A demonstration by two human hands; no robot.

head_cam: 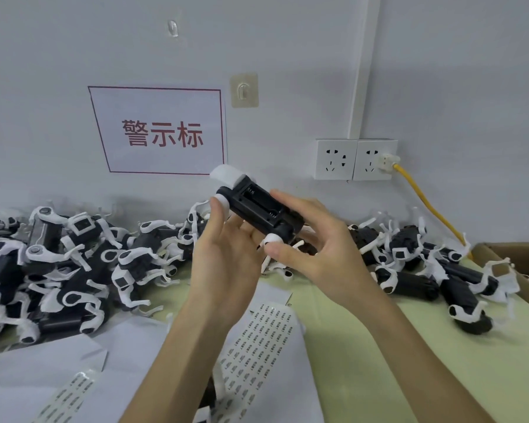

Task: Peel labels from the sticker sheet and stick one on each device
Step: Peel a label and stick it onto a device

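I hold one black device [257, 207] with white wrapping up in front of the wall, its open compartment facing me. My left hand [223, 254] supports it from below, thumb against its left end. My right hand [315, 242] grips its right end between thumb and fingers. A sticker sheet [257, 340] with rows of small printed labels lies on the table under my forearms. A second strip of labels [64, 398] lies at the lower left.
A big heap of black-and-white devices [61, 264] fills the left of the table, and a smaller heap [434, 270] lies at the right. A cardboard box [513, 254] stands at the far right. White paper sheets [43, 361] cover the near left. Wall sockets [355, 160] hold a yellow cable [425, 203].
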